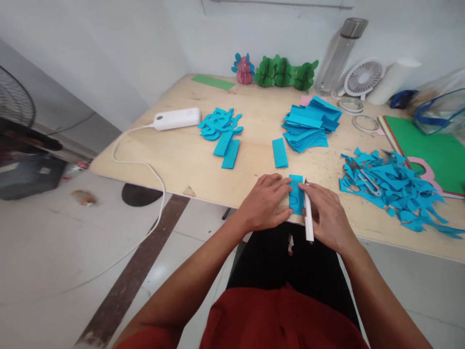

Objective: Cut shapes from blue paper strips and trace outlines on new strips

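Note:
A blue paper strip (296,196) with a curved line drawn on it lies at the table's front edge. My left hand (267,202) rests beside it, its fingertips on the strip's left edge. My right hand (329,213) is at the strip's right side, with a white pen (308,215) between its thumb and fingers. Just beyond lies another folded blue strip (280,152). Two more blue strips (230,154) lie to the left, below a pile of blue cut-out shapes (219,123). A stack of blue papers (310,123) sits farther back.
On the right, scissors (365,178) lie on blue scraps (407,194), near a green sheet (443,150). A white power bank (177,118) with a cable is at left. Behind stand green paper figures (283,72), a bottle (337,58) and a small fan (363,78).

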{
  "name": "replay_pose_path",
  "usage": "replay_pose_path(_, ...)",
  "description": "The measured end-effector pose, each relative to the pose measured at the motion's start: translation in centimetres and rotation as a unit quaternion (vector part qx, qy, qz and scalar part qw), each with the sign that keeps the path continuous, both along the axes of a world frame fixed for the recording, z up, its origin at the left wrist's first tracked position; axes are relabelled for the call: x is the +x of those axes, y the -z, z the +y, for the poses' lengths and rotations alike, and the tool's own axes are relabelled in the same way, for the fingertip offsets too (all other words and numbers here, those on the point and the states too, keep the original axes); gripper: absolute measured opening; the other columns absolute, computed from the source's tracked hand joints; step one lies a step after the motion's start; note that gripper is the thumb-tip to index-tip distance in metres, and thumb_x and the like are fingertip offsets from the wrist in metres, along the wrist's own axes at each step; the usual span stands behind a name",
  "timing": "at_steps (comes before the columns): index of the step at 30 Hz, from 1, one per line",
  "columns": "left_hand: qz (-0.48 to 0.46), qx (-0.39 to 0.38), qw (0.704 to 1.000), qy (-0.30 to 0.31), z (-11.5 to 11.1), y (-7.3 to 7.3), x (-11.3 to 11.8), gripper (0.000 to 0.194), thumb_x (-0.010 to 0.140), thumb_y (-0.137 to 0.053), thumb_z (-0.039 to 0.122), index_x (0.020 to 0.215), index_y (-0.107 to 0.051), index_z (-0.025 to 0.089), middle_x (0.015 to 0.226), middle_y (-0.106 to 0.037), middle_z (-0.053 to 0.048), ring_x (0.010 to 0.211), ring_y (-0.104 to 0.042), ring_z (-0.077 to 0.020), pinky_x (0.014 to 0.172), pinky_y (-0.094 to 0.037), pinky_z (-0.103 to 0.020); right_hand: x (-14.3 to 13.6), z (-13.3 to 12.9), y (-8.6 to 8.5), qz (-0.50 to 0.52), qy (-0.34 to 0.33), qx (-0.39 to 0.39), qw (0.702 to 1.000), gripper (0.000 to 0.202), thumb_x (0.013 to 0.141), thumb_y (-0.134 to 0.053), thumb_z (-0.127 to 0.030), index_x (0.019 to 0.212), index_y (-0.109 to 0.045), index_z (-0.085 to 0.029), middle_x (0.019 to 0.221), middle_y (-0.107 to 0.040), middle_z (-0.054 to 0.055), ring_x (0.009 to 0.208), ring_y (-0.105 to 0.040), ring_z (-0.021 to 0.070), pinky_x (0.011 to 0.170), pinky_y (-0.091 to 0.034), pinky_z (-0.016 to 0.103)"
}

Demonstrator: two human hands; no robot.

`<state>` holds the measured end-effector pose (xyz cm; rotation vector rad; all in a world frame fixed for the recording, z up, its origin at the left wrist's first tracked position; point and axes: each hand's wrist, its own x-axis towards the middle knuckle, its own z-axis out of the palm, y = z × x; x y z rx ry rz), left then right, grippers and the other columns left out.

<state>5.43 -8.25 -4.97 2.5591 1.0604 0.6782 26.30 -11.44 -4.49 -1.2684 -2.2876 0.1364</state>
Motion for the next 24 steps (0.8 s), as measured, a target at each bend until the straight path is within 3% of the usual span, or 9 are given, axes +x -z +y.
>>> replay_pose_path(24, -0.002, -0.004, 1.000, -0.001, -0.01, -0.01, 0.03, 0.043, 0.083, -0.059, 0.040, 0.120, -0.054, 0.019, 0.141, -0.052, -0.009, 0.132, -0.041, -0.0310, 0.110, -0.032, -0.049, 0.22, 0.02, 0.29, -0.005, -0.004, -0.005, 1.000, 0.057, 0.083, -0.053, -0.019, 0.139, -0.045, -0.021, 0.129, -0.062, 0.014, 0.124, -0.053, 0.0318, 0.099, -0.043, 0.053)
